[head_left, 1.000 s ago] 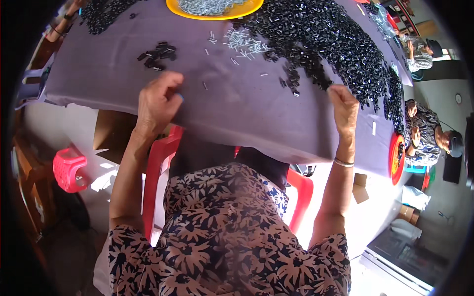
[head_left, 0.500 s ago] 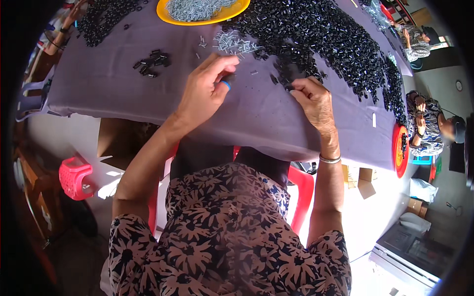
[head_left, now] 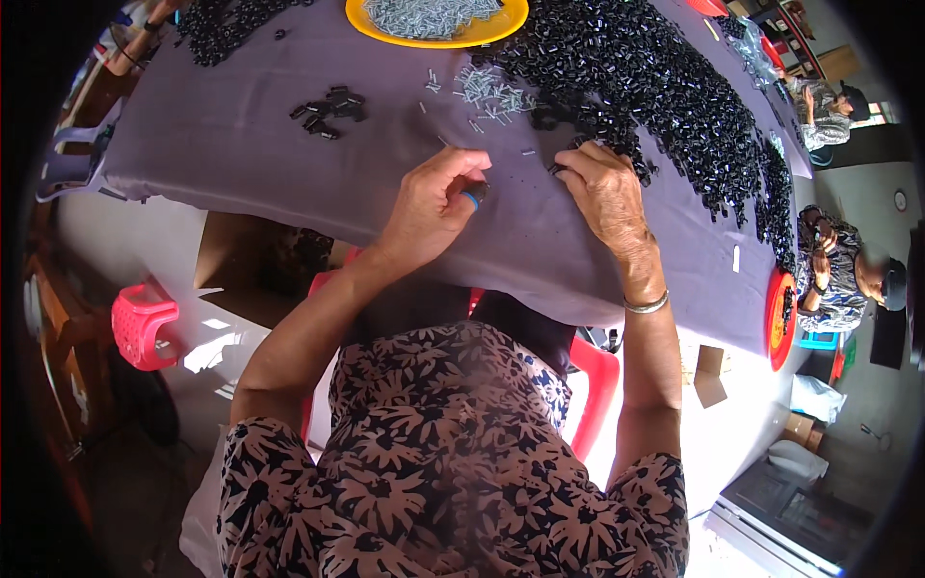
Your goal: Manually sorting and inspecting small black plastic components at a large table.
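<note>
My left hand (head_left: 429, 207) is closed over the purple cloth, its fingers curled in toward the thumb. The thumb wears a dark wrap with a blue band (head_left: 471, 198). Whatever lies between these fingers is hidden. A thin metal pin (head_left: 443, 141) shows just beyond the knuckles; I cannot tell if it is held. With fingertips and thumb, my right hand (head_left: 609, 197) pinches a small black piece (head_left: 556, 170) at the near edge of a big pile of black pieces (head_left: 636, 77). Loose silvery pins (head_left: 491, 91) lie beyond and between my hands.
A yellow dish (head_left: 438, 41) of pins stands at the far side. A small group of black pieces (head_left: 328, 111) lies to the left, another pile (head_left: 226, 29) beyond it. At the right edge is an orange-red dish (head_left: 779, 318). Other people sit at the right.
My right hand has drawn slightly back from the pile's edge with a black piece in its fingertips. My left hand is lower and nearer to me. The whole view has shifted a little.
</note>
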{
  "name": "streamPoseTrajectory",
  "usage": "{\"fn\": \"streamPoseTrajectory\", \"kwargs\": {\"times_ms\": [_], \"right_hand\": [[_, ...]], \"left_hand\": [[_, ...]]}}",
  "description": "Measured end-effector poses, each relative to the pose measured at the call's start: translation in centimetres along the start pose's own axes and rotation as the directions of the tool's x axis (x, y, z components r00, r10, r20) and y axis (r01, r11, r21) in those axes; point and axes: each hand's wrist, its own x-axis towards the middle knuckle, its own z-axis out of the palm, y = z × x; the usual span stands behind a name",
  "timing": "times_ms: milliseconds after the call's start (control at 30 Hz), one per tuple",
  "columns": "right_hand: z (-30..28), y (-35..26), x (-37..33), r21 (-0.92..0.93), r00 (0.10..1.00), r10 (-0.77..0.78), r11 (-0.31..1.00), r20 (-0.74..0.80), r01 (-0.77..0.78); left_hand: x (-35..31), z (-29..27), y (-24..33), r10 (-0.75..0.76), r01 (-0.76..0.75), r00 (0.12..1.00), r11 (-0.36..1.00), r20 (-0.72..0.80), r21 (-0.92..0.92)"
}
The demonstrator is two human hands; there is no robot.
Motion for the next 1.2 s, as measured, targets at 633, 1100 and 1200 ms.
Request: {"fn": "streamPoseTrajectory", "kwargs": {"times_ms": [633, 1100, 1200], "right_hand": [[1.0, -5.8, 0.8, 0.479, 0.993, 0.109, 0.874, -0.046, -0.074], [3.5, -8.7, 0.9, 0.903, 0.933, 0.359, 0.399, 0.005, -0.158], [3.6, -8.3, 0.9, 0.873, 0.941, 0.301, 0.488, -0.157, -0.01]], "left_hand": [[0.1, -0.2, 0.4, -0.087, 0.097, 0.995, 0.925, 0.042, -0.369], [1.1, -2.7, 1.0, -0.247, 0.367, 0.924, 0.791, 0.293, -0.489], [1.0, -2.7, 1.7, -0.271, 0.413, 0.908, 0.711, 0.321, -0.569]]}}
